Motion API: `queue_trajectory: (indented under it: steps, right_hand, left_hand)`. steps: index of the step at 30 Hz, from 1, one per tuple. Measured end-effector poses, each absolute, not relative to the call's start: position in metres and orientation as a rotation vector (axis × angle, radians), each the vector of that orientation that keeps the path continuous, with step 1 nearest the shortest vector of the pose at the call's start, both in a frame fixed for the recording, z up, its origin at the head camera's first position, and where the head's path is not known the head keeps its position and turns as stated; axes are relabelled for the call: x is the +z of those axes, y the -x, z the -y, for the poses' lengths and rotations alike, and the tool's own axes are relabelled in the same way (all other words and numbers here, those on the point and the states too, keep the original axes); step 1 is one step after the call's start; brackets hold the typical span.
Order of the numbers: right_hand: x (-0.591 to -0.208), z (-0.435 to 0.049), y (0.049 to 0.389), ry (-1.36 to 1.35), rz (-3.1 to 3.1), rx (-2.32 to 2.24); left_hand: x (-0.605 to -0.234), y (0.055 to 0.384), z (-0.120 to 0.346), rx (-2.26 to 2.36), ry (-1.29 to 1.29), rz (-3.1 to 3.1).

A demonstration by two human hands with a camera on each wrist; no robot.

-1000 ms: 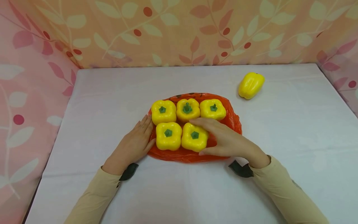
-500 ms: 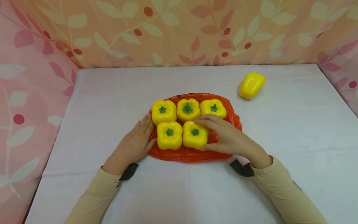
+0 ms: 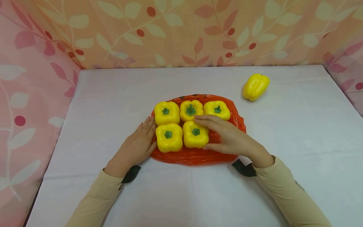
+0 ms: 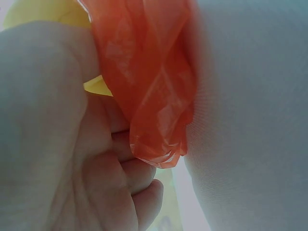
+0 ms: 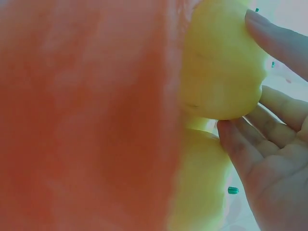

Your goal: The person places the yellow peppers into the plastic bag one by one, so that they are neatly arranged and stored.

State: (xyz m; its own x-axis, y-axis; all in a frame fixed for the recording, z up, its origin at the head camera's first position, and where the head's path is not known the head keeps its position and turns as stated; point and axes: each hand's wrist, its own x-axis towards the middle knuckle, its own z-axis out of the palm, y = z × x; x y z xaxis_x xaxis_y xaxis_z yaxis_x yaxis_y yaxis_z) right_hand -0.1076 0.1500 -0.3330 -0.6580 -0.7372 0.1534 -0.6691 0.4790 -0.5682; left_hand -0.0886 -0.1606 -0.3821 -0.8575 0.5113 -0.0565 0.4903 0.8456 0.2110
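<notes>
Two rows of yellow bell peppers stand in an orange plastic bag (image 3: 193, 159), green stems up. Between thumb and fingers, my right hand (image 3: 227, 135) holds the front-row bell pepper (image 3: 196, 138) on the right. It sits close beside the front-left bell pepper (image 3: 169, 142). In the right wrist view the thumb and fingers frame this same bell pepper (image 5: 221, 62), with the bag's side (image 5: 86, 115) in front. My left hand (image 3: 136, 143) lies along the bag's left side, fingers straight; the left wrist view shows the crumpled bag edge (image 4: 149, 91) against them.
Across the back row are three more peppers, the middle bell pepper (image 3: 191, 114) having a taller stem. A loose yellow bell pepper (image 3: 256, 87) lies on its side at the back right of the white-covered table (image 3: 181, 192). Leaf-patterned cloth (image 3: 170, 34) hangs behind.
My right hand has shifted the front-right bell pepper slightly back and left, up to its neighbour, which has tipped a little to the left. My left hand has stayed in place.
</notes>
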Motion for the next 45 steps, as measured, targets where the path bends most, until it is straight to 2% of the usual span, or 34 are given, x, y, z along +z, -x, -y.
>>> queue_trajectory:
  steps: [32, 45]
  right_hand:
    - [-0.326, -0.155, 0.110, 1.171, -2.571, -1.026]
    - [-0.322, -0.162, 0.112, 1.260, -2.613, -1.122]
  left_hand:
    - [-0.382, 0.088, 0.160, 0.289, -0.803, -2.929]
    - [-0.382, 0.088, 0.160, 0.295, -0.811, -2.929]
